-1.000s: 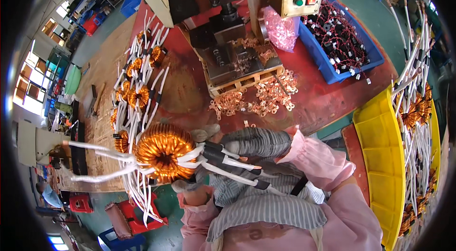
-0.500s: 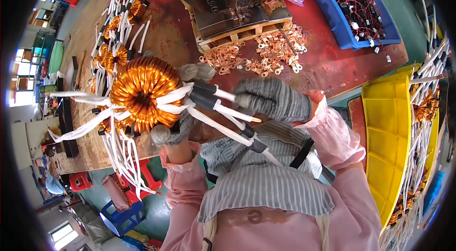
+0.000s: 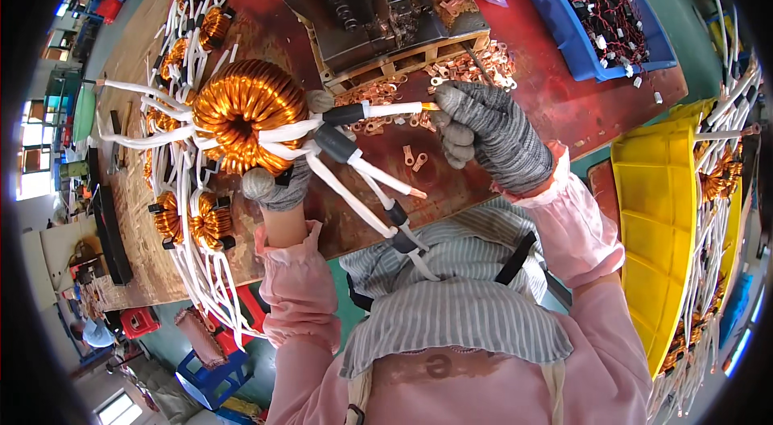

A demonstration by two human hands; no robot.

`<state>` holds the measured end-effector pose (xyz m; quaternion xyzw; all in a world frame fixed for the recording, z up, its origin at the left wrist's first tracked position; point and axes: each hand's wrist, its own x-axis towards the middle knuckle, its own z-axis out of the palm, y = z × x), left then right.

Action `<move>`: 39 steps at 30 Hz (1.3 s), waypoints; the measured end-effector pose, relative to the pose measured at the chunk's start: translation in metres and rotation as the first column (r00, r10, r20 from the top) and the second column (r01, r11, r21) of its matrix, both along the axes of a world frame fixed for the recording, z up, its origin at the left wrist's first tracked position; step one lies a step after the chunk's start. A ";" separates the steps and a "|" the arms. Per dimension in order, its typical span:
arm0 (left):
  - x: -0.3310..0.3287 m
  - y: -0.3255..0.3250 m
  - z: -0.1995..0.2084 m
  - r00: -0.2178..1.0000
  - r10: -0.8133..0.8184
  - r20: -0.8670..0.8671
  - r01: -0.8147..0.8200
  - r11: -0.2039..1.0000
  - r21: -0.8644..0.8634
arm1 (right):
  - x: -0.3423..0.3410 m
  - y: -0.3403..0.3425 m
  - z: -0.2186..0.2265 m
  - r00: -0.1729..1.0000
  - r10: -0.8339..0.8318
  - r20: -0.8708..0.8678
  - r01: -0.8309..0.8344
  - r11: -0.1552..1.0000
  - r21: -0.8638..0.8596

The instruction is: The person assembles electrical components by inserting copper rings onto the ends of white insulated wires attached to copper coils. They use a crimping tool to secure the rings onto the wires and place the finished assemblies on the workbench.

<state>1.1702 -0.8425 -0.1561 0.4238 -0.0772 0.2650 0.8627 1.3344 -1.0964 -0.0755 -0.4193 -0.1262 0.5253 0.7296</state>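
My left hand (image 3: 282,187), in a grey glove, grips a large copper-wound toroidal coil (image 3: 256,105) from below and behind; part of its fingers is hidden by the coil. White-sleeved leads with black tubing stick out on both sides of the coil. One white lead (image 3: 394,109) points right, its bare copper end meeting the fingertips of my gloved right hand (image 3: 491,131). Those fingers are bent and closed at the lead's end; whether a small lug is also between them is hidden. Another lead (image 3: 394,180) with a bare tip slants down toward my apron.
A dark metal press (image 3: 366,14) stands on a wooden pallet, with loose copper lugs (image 3: 471,67) around it. Two lugs (image 3: 415,158) lie nearer. More coils (image 3: 193,218) crowd the left. A blue bin (image 3: 564,30) of small wired parts and a yellow crate (image 3: 656,240) stand right.
My right hand has moved up and right, and one white lead now points straight to its fingertips. The coil has shifted slightly and turned in my left hand.
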 end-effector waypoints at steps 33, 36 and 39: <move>0.000 0.006 0.011 1.000 -0.009 0.012 0.013 0.940 -0.341 | -0.034 0.021 -0.033 0.587 -0.128 0.799 0.344 0.933 -0.104; 0.002 0.004 0.011 0.998 0.002 0.060 0.023 0.913 -0.408 | -0.018 0.010 -0.021 0.899 -0.191 0.393 0.253 0.961 -0.112; 0.001 0.005 0.009 0.999 -0.022 0.046 0.038 0.924 -0.381 | -0.011 0.013 -0.020 0.932 -0.178 0.317 0.220 0.970 -0.101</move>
